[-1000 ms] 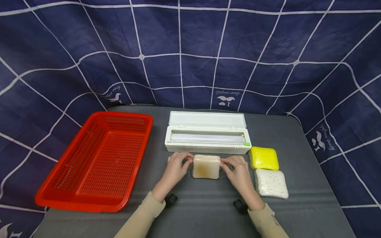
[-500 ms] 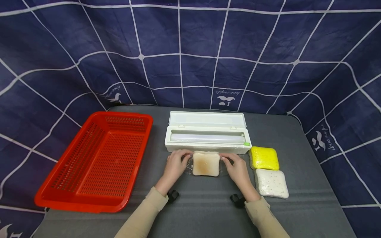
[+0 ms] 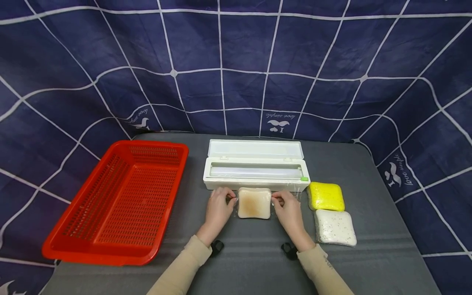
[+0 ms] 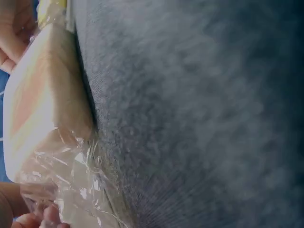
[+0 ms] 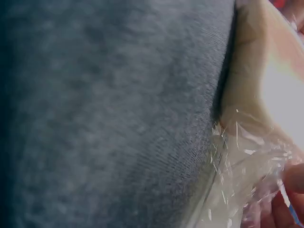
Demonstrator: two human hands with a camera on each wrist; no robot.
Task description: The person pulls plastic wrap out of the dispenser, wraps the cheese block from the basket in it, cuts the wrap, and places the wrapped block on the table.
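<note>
A toast-like bread slice [image 3: 254,203], with a browned patch on top, lies in front of the white box. Clear plastic film [image 4: 80,185] covers it and bunches out past its sides. My left hand [image 3: 218,209] pinches the film at the slice's left edge. At the right edge, my right hand [image 3: 289,212] pinches the gathered film [image 5: 232,166] between thumb and fingers. The open white cling-film box [image 3: 256,184] stands just behind, with a roll [image 3: 255,172] inside. How the film lies beneath the slice is hidden.
To the right sit a yellow wrapped slice [image 3: 326,196] and a white speckled wrapped slice [image 3: 335,227]. A red perforated basket [image 3: 180,180] stands at left. Grey cloth [image 3: 254,262] covers the table, and a blue checked curtain [image 3: 243,90] surrounds it.
The slice has shifted slightly toward the box and now lies flatter. Both hands stay at its sides, their wrists drawn a little inward, with the fingers regripping the film.
</note>
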